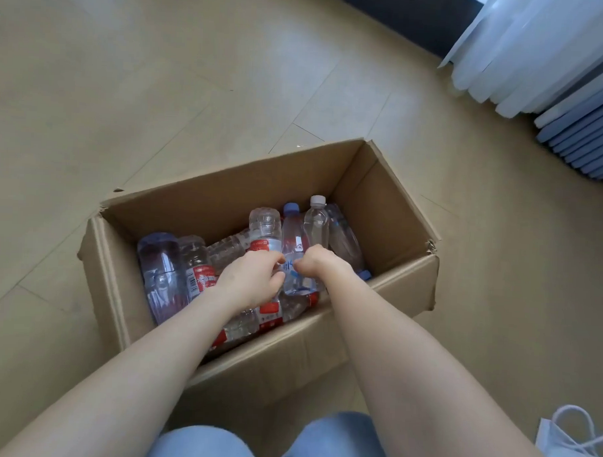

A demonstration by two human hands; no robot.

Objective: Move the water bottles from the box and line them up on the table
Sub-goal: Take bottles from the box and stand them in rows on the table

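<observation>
The cardboard box [323,359] sits open on the floor, and every place here is given from it. Inside, the water bottles [196,276] lie jumbled, some flat on their sides, some propped at its far wall; none is out yet, and no desk is in view. Both hands reach in over the near wall: the left hand [250,281] has its fingers curled onto a red-labelled bottle [263,239] near the box's middle, and the right hand [317,263] is closed just beside it, on or against a blue-capped bottle [294,252]. Whether either grip is fully clamped cannot be told, since the fingertips are hidden behind knuckles and clear plastic. The risk lies in the pile: the bottles lean on one another, so pulling one out could let its neighbours roll or slump, and the white-capped bottle [316,222] at the far wall looks likely to topple. Smooth, rounded plastic may slip from a partial hold, and a bottle lifted low could catch on the near wall. With the two hands so close together, they could also tug on the same bottle.
</observation>
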